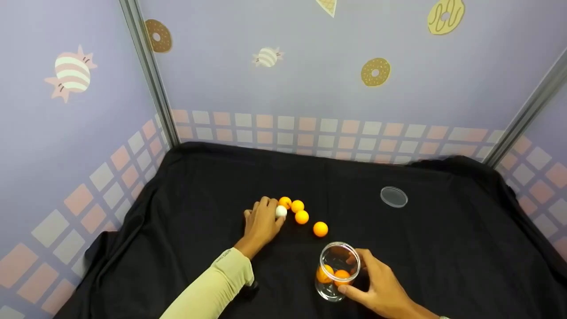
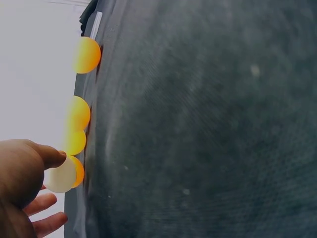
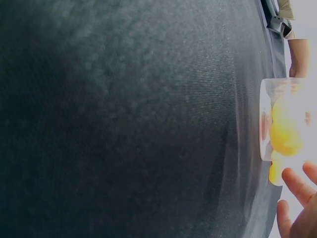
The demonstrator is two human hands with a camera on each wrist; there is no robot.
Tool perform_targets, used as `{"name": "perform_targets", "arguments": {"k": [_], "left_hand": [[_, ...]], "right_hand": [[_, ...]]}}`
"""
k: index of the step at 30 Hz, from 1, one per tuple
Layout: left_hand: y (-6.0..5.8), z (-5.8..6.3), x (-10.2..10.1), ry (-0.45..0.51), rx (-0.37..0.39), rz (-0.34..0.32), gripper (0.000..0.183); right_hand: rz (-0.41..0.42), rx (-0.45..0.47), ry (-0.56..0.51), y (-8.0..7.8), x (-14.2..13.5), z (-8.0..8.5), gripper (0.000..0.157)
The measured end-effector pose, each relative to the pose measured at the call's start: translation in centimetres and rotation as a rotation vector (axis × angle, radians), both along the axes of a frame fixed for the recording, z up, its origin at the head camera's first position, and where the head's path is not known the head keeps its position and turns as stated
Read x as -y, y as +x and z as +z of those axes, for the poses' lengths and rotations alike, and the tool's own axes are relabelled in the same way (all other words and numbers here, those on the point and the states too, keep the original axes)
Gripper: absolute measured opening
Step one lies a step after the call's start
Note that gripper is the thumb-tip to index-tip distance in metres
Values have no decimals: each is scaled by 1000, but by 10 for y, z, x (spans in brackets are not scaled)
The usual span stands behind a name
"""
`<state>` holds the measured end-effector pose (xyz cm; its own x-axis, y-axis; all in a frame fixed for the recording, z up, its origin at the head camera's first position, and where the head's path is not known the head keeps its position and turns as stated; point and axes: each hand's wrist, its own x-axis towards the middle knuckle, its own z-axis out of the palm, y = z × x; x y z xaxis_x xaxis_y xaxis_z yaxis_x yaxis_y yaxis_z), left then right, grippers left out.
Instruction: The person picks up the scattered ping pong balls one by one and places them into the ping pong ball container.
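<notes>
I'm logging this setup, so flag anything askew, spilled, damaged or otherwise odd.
The white ball at the left hand stands out, mildly: all the other visible balls, loose or in the clear jar, are orange. I see no damage.

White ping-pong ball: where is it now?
In the head view, the white ping-pong ball is near the middle, on the right of the left hand, beside an orange ball.

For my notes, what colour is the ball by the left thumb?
That ball is white, clearest in the head view.
</notes>
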<state>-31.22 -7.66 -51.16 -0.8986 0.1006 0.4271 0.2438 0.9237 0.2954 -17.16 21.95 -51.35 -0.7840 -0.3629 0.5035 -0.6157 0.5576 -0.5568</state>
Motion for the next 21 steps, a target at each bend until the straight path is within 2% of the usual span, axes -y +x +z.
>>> {"name": "perform_targets", "arguments": {"k": [6,12,21], "left_hand": [[6,10,-4,0,-8,-22,40],[16,20,-12,32,-57,-92,38],[33,41,-29,27,-121,-173,34]], "right_hand": [[-19,8,6,1,0,2,68],[-34,12,17,0,0,1,67],[-25,-5,7,0,0,0,67]]}}
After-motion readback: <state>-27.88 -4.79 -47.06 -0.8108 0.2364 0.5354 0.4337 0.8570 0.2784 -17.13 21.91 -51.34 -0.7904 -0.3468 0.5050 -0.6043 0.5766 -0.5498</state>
